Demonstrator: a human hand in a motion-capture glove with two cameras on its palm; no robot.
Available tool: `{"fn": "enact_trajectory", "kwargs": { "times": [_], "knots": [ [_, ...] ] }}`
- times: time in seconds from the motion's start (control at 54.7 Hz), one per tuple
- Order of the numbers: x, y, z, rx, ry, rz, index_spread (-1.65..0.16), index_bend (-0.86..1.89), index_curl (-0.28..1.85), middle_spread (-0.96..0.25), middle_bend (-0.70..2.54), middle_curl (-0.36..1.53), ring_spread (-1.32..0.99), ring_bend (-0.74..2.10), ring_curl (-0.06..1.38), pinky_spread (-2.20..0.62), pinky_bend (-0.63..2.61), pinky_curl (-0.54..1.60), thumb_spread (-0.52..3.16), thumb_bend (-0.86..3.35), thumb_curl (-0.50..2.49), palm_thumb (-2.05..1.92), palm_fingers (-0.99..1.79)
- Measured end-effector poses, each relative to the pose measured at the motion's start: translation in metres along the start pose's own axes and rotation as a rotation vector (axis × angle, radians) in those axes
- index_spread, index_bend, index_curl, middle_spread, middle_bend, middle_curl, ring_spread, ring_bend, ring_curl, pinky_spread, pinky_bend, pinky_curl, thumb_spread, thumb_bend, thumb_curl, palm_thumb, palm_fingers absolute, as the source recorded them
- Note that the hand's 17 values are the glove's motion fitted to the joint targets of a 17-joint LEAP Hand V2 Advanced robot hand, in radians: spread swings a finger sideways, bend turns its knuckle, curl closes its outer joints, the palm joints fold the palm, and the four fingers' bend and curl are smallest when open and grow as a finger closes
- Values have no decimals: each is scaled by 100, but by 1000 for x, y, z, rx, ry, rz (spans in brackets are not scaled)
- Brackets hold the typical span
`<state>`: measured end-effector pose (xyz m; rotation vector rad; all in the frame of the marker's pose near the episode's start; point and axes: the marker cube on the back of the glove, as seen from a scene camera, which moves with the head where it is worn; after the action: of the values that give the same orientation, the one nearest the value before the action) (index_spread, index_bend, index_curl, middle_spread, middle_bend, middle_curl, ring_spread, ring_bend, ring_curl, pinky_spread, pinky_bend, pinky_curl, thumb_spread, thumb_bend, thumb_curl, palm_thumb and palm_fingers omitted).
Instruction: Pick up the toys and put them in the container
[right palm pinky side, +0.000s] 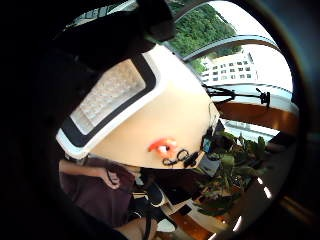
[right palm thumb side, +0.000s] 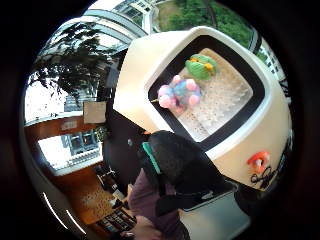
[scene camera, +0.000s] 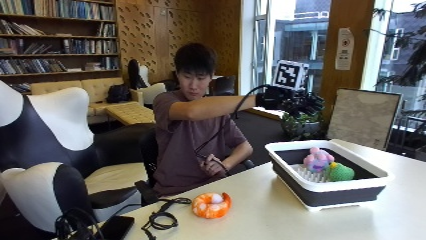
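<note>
While the gloved right hand (scene camera: 293, 102) hovers above the container (scene camera: 326, 192), grip unreadable, the orange toy (scene camera: 212, 205) near the counter's (scene camera: 279, 220) edge looks soft, light; pinch its plush rim.

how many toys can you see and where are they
3. A pink and blue toy and a green toy lie side by side in the container; an orange toy sits on the table. The container's wall could hide more.

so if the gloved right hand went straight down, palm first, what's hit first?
Probably the container: the right hand is raised above it, with the pink toy in the palm's line. Depth is unclear.
</note>
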<state>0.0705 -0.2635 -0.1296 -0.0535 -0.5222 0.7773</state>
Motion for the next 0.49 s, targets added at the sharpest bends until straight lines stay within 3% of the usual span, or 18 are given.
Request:
{"fn": "enact_trajectory", "kwargs": {
  "times": [0.293,0.403,0.494],
  "knots": [
    [147,89,-9,85,105,156,-20,3,16,5,15,31,7,33,43,8,101,41,115,-6,29,-8,-29],
    [184,108,23,95,95,162,-20,2,14,3,17,31,5,35,43,7,96,39,118,-5,28,-6,-25],
    [224,127,88,18,58,173,-21,4,12,2,17,31,4,36,43,6,92,37,121,-4,27,-5,-23]
  ]
}}
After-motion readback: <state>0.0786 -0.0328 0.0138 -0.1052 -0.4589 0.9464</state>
